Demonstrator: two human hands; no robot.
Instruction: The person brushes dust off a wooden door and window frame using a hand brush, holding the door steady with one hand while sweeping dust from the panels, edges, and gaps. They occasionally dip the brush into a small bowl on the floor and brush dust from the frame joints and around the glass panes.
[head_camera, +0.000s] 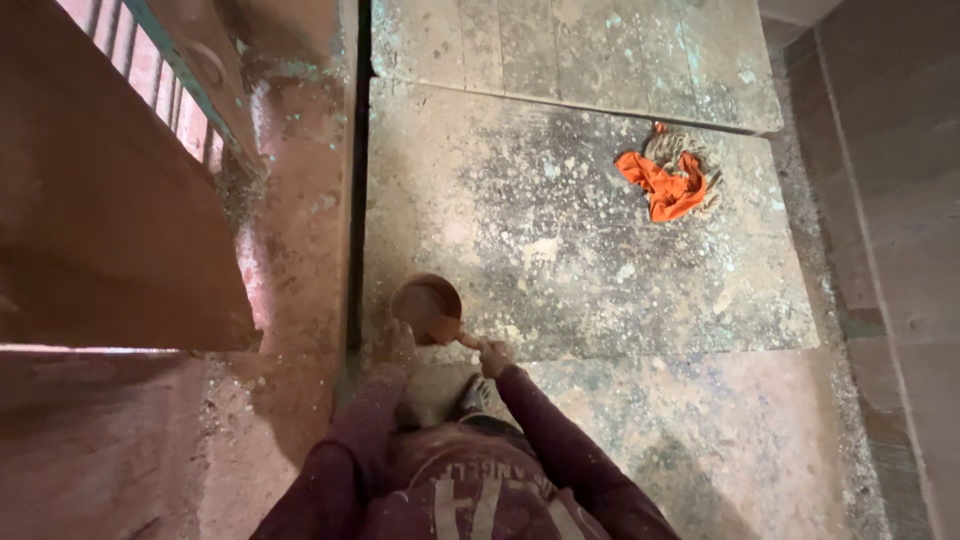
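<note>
I look straight down at a dusty stone floor (560, 220). A round reddish-brown bowl (422, 302) sits low in front of me. My left hand (396, 343) rests against its near left rim. My right hand (492, 355) is closed on a short handle (458, 334) of a tool that reaches into the bowl. Both arms wear dark maroon sleeves. My shoe (474, 398) shows between the arms.
An orange cloth (662, 184) lies crumpled on a frayed tan rag (688, 150) at the far right of the slab. A dark gap (356, 200) runs along the slab's left edge. A reddish wall (110, 200) stands left, a stone ledge (900, 200) right.
</note>
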